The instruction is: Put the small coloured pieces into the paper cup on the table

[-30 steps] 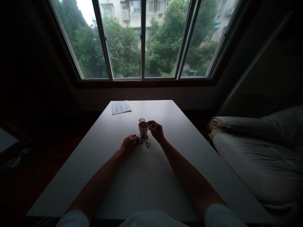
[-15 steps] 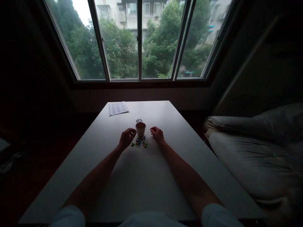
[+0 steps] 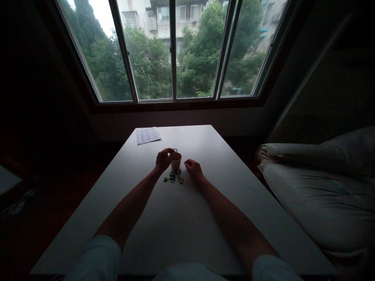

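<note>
A paper cup (image 3: 176, 163) stands upright on the white table (image 3: 178, 226), its open mouth towards me. My left hand (image 3: 164, 159) reaches over the cup's left side, fingertips by its far rim and beside a small clear ring-shaped piece (image 3: 175, 150), perhaps a lid, partly hidden behind the cup. Thumb and fingers look apart; contact is too small to make out. To the cup's right, my right hand (image 3: 193, 168) is low over the table, loosely bent and apart from the cup, with nothing visible in it. Several small colourful wrapped pieces (image 3: 173, 178), like candies, lie before the cup.
Printed sheets of paper (image 3: 148, 136) lie at the table's far left corner. Beyond the table is a wide window (image 3: 172, 58). A pale padded seat or folded mattress (image 3: 316, 187) stands along the right side.
My left hand has moved forward and right, from beside the cup up to its far rim and the clear ring. My right hand has barely moved. The view has shifted slightly.
</note>
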Motion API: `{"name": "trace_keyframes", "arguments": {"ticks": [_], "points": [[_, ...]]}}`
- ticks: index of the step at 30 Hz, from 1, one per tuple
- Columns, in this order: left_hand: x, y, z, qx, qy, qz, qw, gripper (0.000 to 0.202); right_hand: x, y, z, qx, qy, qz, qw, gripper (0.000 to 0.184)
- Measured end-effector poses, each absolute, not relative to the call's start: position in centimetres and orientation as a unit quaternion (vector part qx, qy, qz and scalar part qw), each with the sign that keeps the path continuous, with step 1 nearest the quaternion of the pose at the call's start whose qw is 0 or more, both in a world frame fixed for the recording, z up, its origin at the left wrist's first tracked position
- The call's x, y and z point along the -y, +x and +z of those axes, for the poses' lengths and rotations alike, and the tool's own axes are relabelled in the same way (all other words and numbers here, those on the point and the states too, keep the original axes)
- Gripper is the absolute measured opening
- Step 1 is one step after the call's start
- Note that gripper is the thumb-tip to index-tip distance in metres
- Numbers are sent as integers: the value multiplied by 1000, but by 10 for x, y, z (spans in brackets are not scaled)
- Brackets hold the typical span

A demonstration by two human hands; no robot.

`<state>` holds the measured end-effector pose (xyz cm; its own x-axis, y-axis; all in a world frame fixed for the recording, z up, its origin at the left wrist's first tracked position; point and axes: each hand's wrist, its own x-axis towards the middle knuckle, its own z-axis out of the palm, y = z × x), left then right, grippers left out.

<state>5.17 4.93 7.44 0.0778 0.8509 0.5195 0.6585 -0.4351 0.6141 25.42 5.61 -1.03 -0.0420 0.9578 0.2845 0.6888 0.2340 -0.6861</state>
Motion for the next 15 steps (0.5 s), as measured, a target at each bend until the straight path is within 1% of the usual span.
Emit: {"name": "trace_keyframes", "arguments": {"ticks": [8, 11, 15], "points": [[-50, 46, 69, -515, 743, 424, 57, 14, -60, 262, -9, 702, -579, 197, 366, 25], [-47, 38, 62, -532, 725, 434, 45, 14, -60, 263, -7, 730, -568, 189, 328, 22], [-37, 23, 42, -564, 701, 434, 48, 20, -54, 259, -4, 778, -550, 163, 257, 19]]}}
